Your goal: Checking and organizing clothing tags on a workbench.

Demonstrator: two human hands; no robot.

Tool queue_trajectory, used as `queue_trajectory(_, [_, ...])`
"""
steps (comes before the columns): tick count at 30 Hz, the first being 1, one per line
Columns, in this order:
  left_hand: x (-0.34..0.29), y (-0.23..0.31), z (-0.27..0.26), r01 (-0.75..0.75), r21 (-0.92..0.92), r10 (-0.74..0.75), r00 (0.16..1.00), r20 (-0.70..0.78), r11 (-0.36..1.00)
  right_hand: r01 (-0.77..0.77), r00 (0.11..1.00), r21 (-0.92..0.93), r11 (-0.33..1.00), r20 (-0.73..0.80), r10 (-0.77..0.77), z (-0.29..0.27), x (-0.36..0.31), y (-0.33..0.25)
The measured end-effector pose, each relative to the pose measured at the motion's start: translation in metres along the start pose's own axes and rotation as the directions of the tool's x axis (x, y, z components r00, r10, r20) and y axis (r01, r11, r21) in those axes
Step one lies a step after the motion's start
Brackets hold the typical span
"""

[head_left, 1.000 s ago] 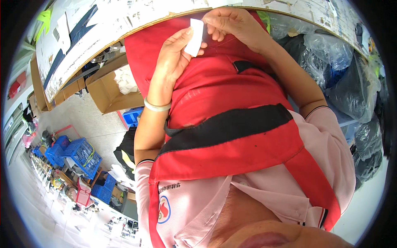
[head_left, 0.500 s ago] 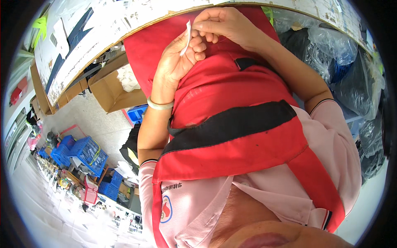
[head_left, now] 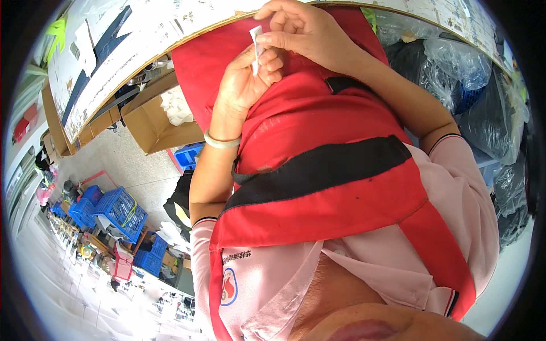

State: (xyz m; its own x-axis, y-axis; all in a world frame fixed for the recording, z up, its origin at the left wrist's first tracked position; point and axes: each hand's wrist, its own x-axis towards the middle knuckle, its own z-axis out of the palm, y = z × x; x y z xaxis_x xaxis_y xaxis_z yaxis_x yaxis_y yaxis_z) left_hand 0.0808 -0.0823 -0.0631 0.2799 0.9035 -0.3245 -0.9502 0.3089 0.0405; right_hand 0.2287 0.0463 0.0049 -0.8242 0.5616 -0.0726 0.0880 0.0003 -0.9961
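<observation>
Your red apron (head_left: 307,119) fills the frame's middle. At upper centre, your right hand (head_left: 310,34) bends beside your left hand (head_left: 244,79), which pinches a small white slip (head_left: 256,42); whether the right grips it too, I can't tell.

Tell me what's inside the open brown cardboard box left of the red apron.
Crumpled white material shows inside the open brown cardboard box; whether paper or cloth, I cannot tell. Whatever lies beneath it is covered.

White slip (head_left: 257,50) between the hands (head_left: 242,79)
</observation>
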Motion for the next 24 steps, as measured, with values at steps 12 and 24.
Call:
queue_trajectory(12, [0.004,-0.006,0.008,-0.223,0.727,0.414,0.906,-0.092,0.649,-0.113,0.986,0.049,0.992,0.126,0.106,-0.017,0.007,0.034])
queue_trajectory(24, [0.002,-0.011,0.011,-0.195,0.752,0.418,0.901,-0.117,0.63,-0.234,0.972,0.006,0.972,-0.033,0.234,-0.015,-0.004,0.046])
